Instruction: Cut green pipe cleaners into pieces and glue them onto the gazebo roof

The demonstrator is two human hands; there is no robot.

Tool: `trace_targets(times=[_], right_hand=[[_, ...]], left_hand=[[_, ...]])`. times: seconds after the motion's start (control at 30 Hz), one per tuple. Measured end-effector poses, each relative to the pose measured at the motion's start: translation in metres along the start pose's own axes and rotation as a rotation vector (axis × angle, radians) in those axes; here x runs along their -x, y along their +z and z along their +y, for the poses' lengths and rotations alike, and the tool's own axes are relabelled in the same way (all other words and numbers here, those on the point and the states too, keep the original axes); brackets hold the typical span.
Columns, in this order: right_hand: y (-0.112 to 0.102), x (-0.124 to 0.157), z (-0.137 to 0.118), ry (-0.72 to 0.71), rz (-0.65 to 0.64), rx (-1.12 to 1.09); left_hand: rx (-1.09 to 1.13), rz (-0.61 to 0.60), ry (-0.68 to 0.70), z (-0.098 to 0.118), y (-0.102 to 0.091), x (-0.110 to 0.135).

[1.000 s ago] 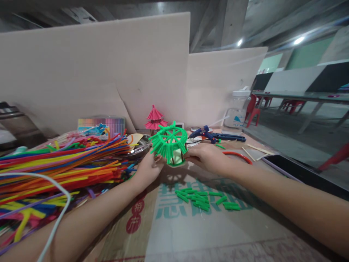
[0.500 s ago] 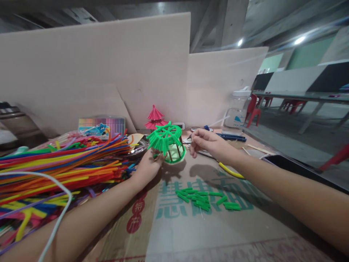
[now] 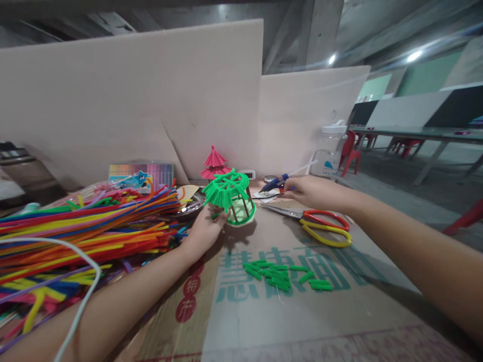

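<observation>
A small green pipe-cleaner pavilion [image 3: 227,188], with a spoked half-covered roof, brown posts and a pale base, is held at its lower left side by my left hand [image 3: 206,226]. My right hand [image 3: 313,193] has its fingers closed around the handle of a blue glue gun [image 3: 274,185], whose nozzle points left over a white scrap of paper [image 3: 266,194]. Below that hand lie scissors [image 3: 326,226] with one red and one yellow handle. Several short green pipe-cleaner pieces [image 3: 277,274] rest on the cardboard in front.
Bundles of coloured pipe cleaners [image 3: 86,226] spread over the left, with a white cable [image 3: 85,256] in front. A red pagoda model [image 3: 214,163] and a marker set [image 3: 145,176] stand at the back. A clear bottle [image 3: 328,151] is at the back right, before a pale board [image 3: 132,100].
My right hand has moved right, away from beside the pavilion, onto the glue gun's handle, uncovering the scissors. My left hand and the pavilion stay almost still.
</observation>
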State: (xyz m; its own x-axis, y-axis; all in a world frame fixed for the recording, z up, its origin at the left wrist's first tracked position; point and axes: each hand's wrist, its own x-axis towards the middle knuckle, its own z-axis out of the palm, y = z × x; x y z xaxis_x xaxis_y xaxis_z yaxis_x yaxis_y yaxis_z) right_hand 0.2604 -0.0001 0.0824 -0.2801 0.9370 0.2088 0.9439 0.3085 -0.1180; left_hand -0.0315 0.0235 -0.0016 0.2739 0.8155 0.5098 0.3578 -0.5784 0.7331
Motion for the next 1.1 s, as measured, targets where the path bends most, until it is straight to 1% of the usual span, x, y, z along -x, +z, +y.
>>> trace_targets(times=[0.1,0.13,0.2,0.27,0.33,0.47,0.57,0.67,0.77,0.87,0.97,1.03,1.1], right_hand=[[0.000,-0.005,0.017,0.105,0.032,0.038],[0.001,-0.007,0.020,0.107,0.033,0.001],[0.004,-0.009,0.021,0.069,0.015,-0.142],[0.008,-0.009,0.015,0.020,-0.018,-0.308],[0.012,-0.006,0.003,-0.028,-0.036,-0.430],[0.018,0.002,-0.025,-0.142,0.024,-0.470],[0.024,0.006,-0.039,-0.165,0.039,-0.491],[0.037,0.003,-0.044,-0.087,-0.046,-0.613],[0.052,-0.003,-0.045,0.046,-0.159,-0.883],[0.062,-0.006,-0.045,0.113,-0.229,-1.137],[0.064,-0.004,-0.046,0.145,-0.308,-1.316],[0.063,-0.001,-0.046,0.166,-0.360,-1.442],[0.062,0.000,-0.045,0.185,-0.385,-1.529]], left_hand=[[-0.040,0.005,-0.004,-0.001,-0.001,0.000],[-0.057,0.011,-0.014,-0.001,-0.001,0.000],[-0.080,0.026,-0.035,-0.001,-0.002,0.001],[-0.080,0.043,-0.044,0.000,-0.002,0.001],[-0.072,0.060,-0.038,0.000,-0.002,0.001],[-0.107,0.071,-0.054,-0.002,-0.002,0.002],[-0.115,0.076,-0.079,-0.001,-0.003,0.002],[-0.086,0.074,-0.047,0.007,-0.004,0.003],[-0.103,0.064,0.020,0.016,-0.005,0.004],[-0.125,0.050,0.105,0.022,-0.005,0.005],[-0.141,0.042,0.130,0.025,-0.004,0.005],[-0.141,0.050,0.119,0.025,-0.005,0.006],[-0.133,0.058,0.091,0.023,-0.005,0.007]])
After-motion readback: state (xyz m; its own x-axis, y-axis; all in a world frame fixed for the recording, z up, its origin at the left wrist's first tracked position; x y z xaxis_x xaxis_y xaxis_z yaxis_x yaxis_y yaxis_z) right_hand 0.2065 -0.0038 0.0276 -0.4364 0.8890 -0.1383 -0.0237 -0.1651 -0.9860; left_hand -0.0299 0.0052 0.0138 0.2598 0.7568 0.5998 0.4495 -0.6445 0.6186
